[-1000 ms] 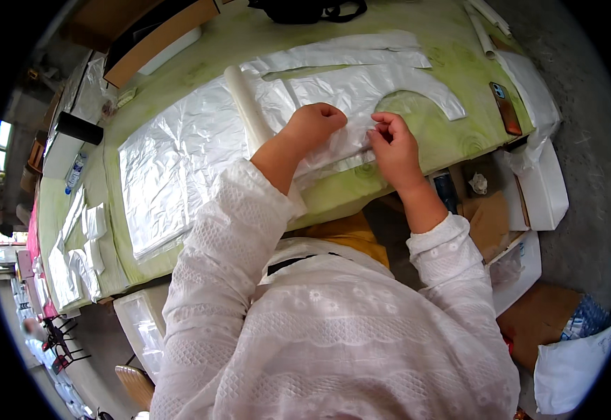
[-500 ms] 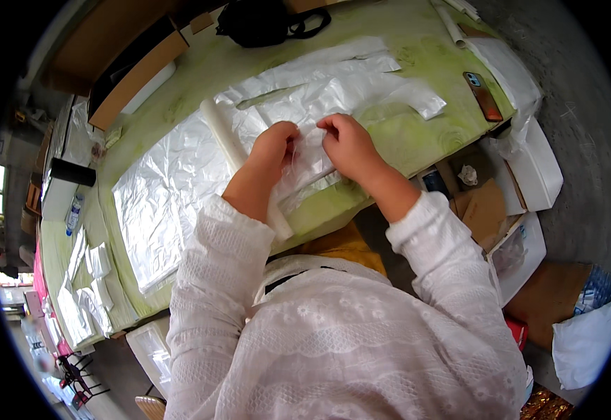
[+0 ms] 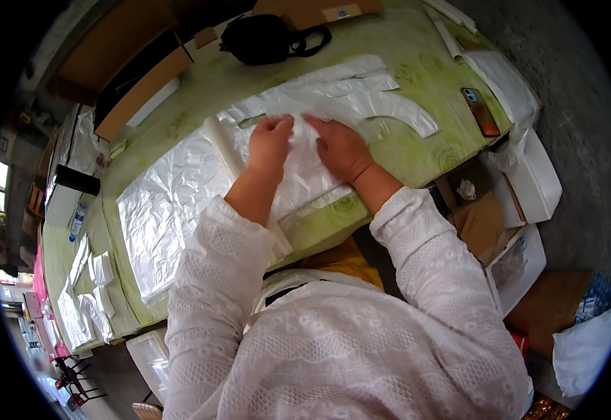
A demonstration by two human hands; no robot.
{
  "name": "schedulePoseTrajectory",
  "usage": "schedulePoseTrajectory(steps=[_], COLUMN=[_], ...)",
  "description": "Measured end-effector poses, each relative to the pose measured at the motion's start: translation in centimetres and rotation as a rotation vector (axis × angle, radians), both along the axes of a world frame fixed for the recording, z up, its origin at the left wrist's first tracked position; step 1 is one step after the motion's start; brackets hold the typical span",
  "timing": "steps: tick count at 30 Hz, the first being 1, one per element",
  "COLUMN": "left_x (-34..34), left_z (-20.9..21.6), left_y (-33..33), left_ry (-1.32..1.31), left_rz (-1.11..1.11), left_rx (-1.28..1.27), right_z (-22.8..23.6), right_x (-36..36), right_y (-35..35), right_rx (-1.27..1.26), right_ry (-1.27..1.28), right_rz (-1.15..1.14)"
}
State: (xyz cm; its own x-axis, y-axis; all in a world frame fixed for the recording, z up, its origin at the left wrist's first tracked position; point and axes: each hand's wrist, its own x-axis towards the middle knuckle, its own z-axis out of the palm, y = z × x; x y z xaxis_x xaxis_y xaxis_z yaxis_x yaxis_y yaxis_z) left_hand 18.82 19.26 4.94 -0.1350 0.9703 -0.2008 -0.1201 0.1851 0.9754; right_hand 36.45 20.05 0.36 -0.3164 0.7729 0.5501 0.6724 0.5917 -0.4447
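Green, marbled tabletop point(image 3: 211, 77) carries your thin, crinkled plastic sheet point(image 3: 305, 168), stretching from nine to one o'clock. Expect it light, limp, slippery and easily torn; best pinched at an edge. Your left hand point(image 3: 270, 143) seems to pinch film; whether your right hand point(image 3: 345, 150) grips, I cannot tell. One smooth white tube point(image 3: 223, 145) lies at ten.

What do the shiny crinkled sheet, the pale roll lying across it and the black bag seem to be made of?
Crinkled sheet: probably thin, glossy plastic film, from its sharp creases and bright glints.
Pale roll: smooth, low-sheen, off-white; plastic or paper, the look leaves open.
Black bag: likely matte fabric, given its soft, rounded outline and dull surface.
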Motion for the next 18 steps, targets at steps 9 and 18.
schedulePoseTrajectory(steps=[9, 18], left_x=[-19.3, -25.3], left_z=[3.1, -2.8], left_y=[-10.6, -15.2], left_ry=[-0.088, 1.085], left_rz=[0.3, 0.395], left_rx=[0.117, -0.029], right_z=[-2.8, -3.1], right_x=[2.0, 3.0], right_y=[2.4, 3.1], right_rx=[0.001, -0.142], right_ry=[0.201, 0.691], right_rz=[-0.38, -0.243])
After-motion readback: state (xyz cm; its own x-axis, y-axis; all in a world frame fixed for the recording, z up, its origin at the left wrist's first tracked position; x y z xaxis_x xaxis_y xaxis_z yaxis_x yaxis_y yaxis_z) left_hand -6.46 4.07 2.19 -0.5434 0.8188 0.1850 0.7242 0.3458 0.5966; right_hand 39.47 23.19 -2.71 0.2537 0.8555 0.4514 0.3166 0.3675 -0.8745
